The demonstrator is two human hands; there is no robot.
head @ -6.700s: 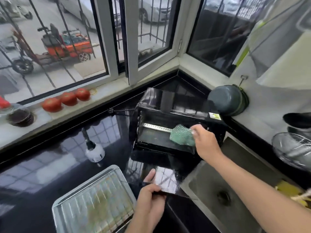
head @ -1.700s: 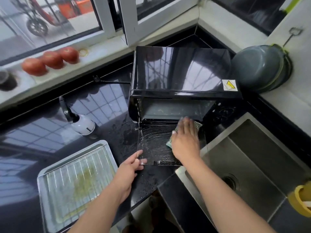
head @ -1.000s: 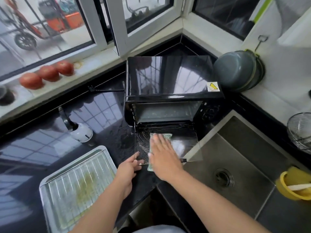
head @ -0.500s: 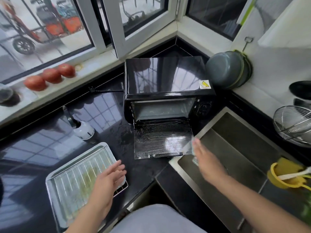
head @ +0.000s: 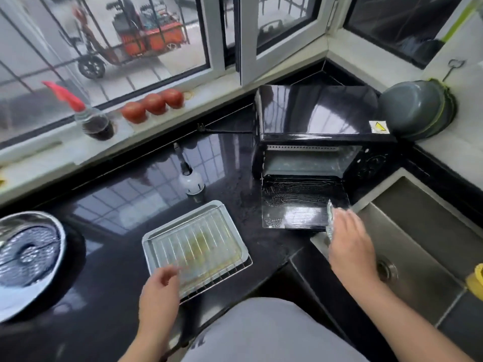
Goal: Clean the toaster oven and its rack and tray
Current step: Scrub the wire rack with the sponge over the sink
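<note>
Glossy black stone worktop [head: 125, 257] under barred corner windows carries the black toaster oven [head: 316, 126], door down, at its back corner beside the steel sink [head: 418, 231], over whose edge the right hand [head: 350, 246] pinches a green scouring cloth [head: 329, 218], while the left hand [head: 159, 296], fingers loosely curled, touches the near-edge metal tray [head: 154, 246] and wire rack [head: 235, 267].

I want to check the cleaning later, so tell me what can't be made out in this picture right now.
Head view only:
- Sponge: mostly hidden behind the right hand.
- Left hand: fingertips motion-blurred, contact with the tray unclear.
- Toaster oven interior: dark, back wall unreadable.
- Oven knobs: too small.
- Yellow item: cut off at the right edge.
</note>
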